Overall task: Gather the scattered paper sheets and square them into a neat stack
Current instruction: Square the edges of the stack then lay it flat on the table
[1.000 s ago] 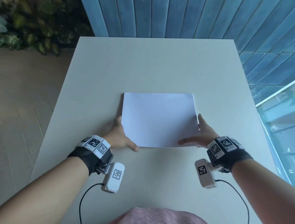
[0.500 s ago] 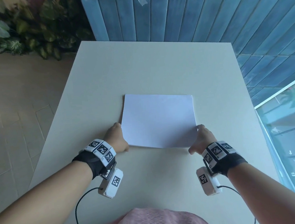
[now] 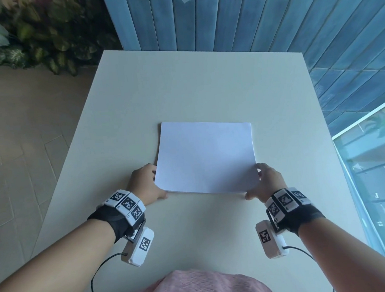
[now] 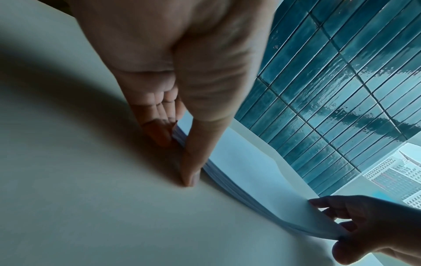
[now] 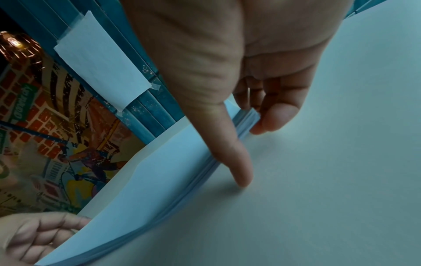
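Now | paper stack (image 3: 206, 156) flat on table (image 3: 182, 82) | left hand (image 3: 144, 184), right hand (image 3: 268, 181): grip wide, pressing near corners.

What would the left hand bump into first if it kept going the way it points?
The paper stack. The left hand points forward and inward at its left edge, and its fingers seem to rest against that edge.

I am counting one stack of paper (image 3: 206, 158), lying toward the near edge of one table (image 3: 182, 82). I am using two hands on it: my left hand (image 3: 146, 185) and my right hand (image 3: 269, 182). One lone sheet (image 5: 100, 61) is hanging taped on the wall (image 3: 257, 14).
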Demonstrator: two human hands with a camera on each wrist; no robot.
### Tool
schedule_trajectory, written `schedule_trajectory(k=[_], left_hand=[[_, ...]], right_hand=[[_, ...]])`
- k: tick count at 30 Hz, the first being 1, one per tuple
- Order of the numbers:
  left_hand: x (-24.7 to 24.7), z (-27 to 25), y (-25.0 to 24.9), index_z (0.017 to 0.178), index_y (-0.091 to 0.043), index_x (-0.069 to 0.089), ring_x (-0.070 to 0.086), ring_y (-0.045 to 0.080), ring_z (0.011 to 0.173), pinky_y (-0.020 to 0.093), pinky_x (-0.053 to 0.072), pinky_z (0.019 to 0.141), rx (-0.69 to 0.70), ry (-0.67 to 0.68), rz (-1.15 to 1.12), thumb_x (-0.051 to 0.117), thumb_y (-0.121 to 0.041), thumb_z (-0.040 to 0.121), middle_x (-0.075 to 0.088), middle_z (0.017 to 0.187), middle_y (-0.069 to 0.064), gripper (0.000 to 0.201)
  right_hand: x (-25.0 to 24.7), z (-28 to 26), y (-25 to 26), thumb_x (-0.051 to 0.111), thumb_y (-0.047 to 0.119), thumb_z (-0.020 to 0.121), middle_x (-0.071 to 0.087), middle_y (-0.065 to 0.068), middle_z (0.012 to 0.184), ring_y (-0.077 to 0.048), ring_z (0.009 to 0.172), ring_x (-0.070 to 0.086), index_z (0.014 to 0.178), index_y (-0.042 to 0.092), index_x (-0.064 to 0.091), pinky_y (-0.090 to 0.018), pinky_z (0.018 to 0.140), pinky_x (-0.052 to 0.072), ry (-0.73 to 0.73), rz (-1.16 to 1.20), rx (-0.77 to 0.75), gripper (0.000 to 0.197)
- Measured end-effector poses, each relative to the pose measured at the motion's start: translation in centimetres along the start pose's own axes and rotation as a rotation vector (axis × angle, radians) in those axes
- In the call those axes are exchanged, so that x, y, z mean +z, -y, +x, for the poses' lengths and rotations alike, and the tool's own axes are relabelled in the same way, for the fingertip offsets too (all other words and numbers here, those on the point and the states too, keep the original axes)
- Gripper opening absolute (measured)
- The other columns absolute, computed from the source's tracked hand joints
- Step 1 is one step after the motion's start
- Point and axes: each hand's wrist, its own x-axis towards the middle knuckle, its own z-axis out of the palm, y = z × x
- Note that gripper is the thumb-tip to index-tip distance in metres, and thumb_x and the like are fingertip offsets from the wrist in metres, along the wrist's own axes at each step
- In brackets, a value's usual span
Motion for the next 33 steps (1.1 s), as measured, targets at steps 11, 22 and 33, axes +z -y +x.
schedule_trajectory(k=[11, 22, 33], left_hand=[[-0.5, -0.4, 0.1, 0.114, -0.022, 0.07, 0.066, 0.013, 0.074, 0.024, 0.049, 0.07, 0.062, 0.035, 0.003, 0.09, -0.01, 0.055, 0.067, 0.077, -0.012, 0.064], [-0.5, -0.3, 0.3, 0.116, -0.022, 0.069, 0.067, 0.017, 0.076, 0.027, 0.053, 0.074, 0.074, 0.056, 0.017, 0.09, -0.011, 0.056, 0.07, 0.078, -0.006, 0.065], [-0.2, -1.0, 1.7, 0.106, -0.012, 0.074, 0.066, 0.016, 0.072, 0.022, 0.049, 0.073, 0.036, -0.033, -0.005, 0.088, -0.012, 0.063, 0.072, 0.085, 0.001, 0.045]], right_hand=[[-0.4, -0.8, -0.5, 0.08, 0.001, 0.059, 0.061, -0.003, 0.091, -0.02, 0.079, 0.055, 0.115, 0.007, 0.058, -0.024, 0.066, 0.042, -0.015, 0.031, 0.011, 0.061], [-0.4, -1.1, -0.7, 0.082, 0.005, 0.059, 0.06, -0.001, 0.09, -0.021, 0.082, 0.055, 0.118, 0.009, 0.058, -0.025, 0.068, 0.042, -0.02, 0.064, -0.001, 0.064], [-0.1, -1.3, -1.7, 0.084, 0.012, 0.06, 0.066, -0.01, 0.108, -0.017, 0.085, 0.051, 0.121, 0.009, 0.059, -0.022, 0.072, 0.038, -0.069, 0.06, -0.043, 0.067]])
